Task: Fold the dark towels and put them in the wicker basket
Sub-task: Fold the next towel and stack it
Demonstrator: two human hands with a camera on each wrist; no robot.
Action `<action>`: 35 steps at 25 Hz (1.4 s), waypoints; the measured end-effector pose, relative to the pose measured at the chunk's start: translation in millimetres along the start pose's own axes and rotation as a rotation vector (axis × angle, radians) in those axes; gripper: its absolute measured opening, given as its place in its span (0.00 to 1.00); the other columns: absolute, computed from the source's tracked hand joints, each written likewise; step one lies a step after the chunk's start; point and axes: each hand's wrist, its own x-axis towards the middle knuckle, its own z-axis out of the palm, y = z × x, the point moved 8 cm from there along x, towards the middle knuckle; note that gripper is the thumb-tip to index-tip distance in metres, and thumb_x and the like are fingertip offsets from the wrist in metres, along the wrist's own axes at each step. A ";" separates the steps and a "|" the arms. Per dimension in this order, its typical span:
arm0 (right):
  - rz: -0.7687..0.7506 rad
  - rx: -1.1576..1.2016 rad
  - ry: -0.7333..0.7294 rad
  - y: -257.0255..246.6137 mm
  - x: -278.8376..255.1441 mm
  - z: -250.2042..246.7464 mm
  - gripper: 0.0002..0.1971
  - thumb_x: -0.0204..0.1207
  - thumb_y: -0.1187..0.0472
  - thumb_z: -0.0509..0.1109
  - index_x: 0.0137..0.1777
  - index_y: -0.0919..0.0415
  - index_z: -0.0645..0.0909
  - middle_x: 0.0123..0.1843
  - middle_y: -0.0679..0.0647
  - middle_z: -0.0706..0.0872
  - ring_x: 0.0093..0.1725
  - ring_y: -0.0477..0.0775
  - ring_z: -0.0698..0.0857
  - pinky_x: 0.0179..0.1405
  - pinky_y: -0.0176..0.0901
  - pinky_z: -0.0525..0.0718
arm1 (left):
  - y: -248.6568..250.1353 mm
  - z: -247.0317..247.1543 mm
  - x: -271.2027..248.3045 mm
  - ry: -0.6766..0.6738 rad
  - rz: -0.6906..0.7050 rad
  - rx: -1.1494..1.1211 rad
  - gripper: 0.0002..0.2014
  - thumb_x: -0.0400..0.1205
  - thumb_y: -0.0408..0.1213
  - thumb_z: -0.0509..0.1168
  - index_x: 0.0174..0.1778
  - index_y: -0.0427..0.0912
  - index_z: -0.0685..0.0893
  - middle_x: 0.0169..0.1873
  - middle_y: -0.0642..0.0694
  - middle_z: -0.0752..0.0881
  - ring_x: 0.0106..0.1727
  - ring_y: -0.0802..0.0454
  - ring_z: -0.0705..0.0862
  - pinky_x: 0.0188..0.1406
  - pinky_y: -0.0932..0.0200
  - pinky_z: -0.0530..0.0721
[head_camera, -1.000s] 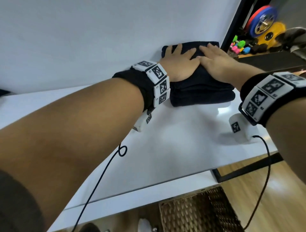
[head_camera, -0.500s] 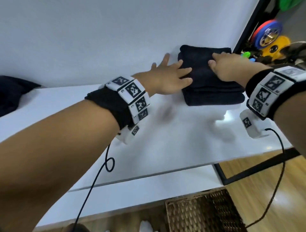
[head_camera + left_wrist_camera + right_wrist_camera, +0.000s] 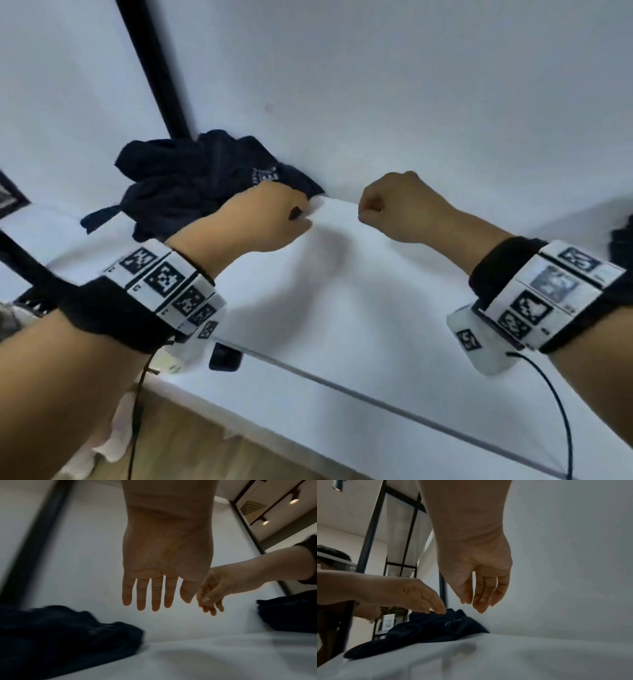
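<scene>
Towel (image 3: 202, 178): we saw it crumpled at the frame's left, under our left hand (image 3: 260, 219).
Left fingers (image 3: 142, 595): straight, empty.
Right hand (image 3: 400, 205): farther off, loosely curled, empty.

The towel (image 3: 191, 178) is dark navy with a small pale logo. The table (image 3: 342, 325) is white. The wristbands (image 3: 171, 284) are white with black square-code markers.

Left hand (image 3: 263, 219) and right hand (image 3: 400, 205) hover, fingers (image 3: 156, 595) relaxed.
</scene>
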 end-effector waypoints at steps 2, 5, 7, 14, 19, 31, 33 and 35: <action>-0.048 0.044 -0.021 -38.7 30.1 18.9 0.07 0.77 0.58 0.68 0.37 0.51 0.84 0.38 0.44 0.85 0.43 0.50 0.82 0.44 0.44 0.83 | -70.8 -13.4 -15.8 0.002 -0.160 0.023 0.13 0.82 0.50 0.61 0.32 0.51 0.78 0.40 0.48 0.81 0.49 0.40 0.82 0.48 0.46 0.81; -0.106 0.107 0.023 -93.3 75.0 38.1 0.06 0.75 0.59 0.70 0.40 0.51 0.88 0.41 0.44 0.88 0.44 0.49 0.85 0.44 0.45 0.85 | -139.9 -13.2 -35.5 0.021 -0.303 0.052 0.14 0.82 0.49 0.63 0.59 0.48 0.85 0.61 0.44 0.79 0.66 0.36 0.76 0.63 0.40 0.79; -0.143 0.115 -0.021 -126.4 102.5 63.7 0.02 0.74 0.58 0.72 0.40 0.52 0.86 0.38 0.41 0.86 0.41 0.45 0.83 0.44 0.41 0.81 | -169.2 4.9 -42.1 -0.027 -0.304 0.009 0.19 0.83 0.47 0.63 0.67 0.44 0.82 0.65 0.42 0.78 0.67 0.37 0.76 0.65 0.42 0.78; -0.136 -0.522 -0.217 -157.4 131.9 135.4 0.10 0.73 0.72 0.62 0.42 0.57 0.79 0.39 0.54 0.79 0.43 0.60 0.81 0.39 0.45 0.79 | -190.8 13.4 -46.9 -0.106 -0.154 -0.035 0.23 0.80 0.55 0.66 0.67 0.46 0.82 0.58 0.47 0.87 0.60 0.43 0.82 0.49 0.57 0.74; -0.082 -0.480 -0.211 -138.3 111.0 119.4 0.13 0.80 0.62 0.59 0.60 0.49 0.79 0.48 0.59 0.83 0.44 0.61 0.80 0.40 0.46 0.77 | -190.2 8.9 -41.7 -0.187 -0.098 0.073 0.26 0.81 0.59 0.64 0.70 0.48 0.80 0.56 0.50 0.85 0.52 0.48 0.80 0.48 0.57 0.75; 0.461 -0.526 -0.333 40.2 -37.0 55.3 0.15 0.79 0.50 0.65 0.65 0.47 0.77 0.47 0.49 0.77 0.49 0.57 0.78 0.47 0.48 0.80 | -166.8 -6.7 -35.0 -0.253 -0.168 0.267 0.16 0.80 0.57 0.64 0.47 0.46 0.77 0.41 0.50 0.78 0.47 0.44 0.79 0.52 0.48 0.81; 0.427 -0.547 -0.348 45.1 -46.9 51.4 0.15 0.77 0.44 0.68 0.61 0.48 0.81 0.47 0.48 0.78 0.52 0.55 0.78 0.52 0.49 0.81 | -140.0 -9.5 -35.5 -0.221 -0.118 0.317 0.16 0.80 0.55 0.64 0.47 0.45 0.76 0.44 0.49 0.79 0.47 0.45 0.80 0.47 0.51 0.79; 0.322 -0.496 -0.293 33.4 -48.6 53.2 0.19 0.73 0.35 0.68 0.51 0.49 0.84 0.46 0.48 0.80 0.52 0.53 0.80 0.53 0.50 0.80 | -99.1 0.9 -33.3 -0.280 0.017 0.273 0.20 0.81 0.57 0.64 0.52 0.41 0.80 0.52 0.47 0.84 0.51 0.44 0.82 0.49 0.52 0.80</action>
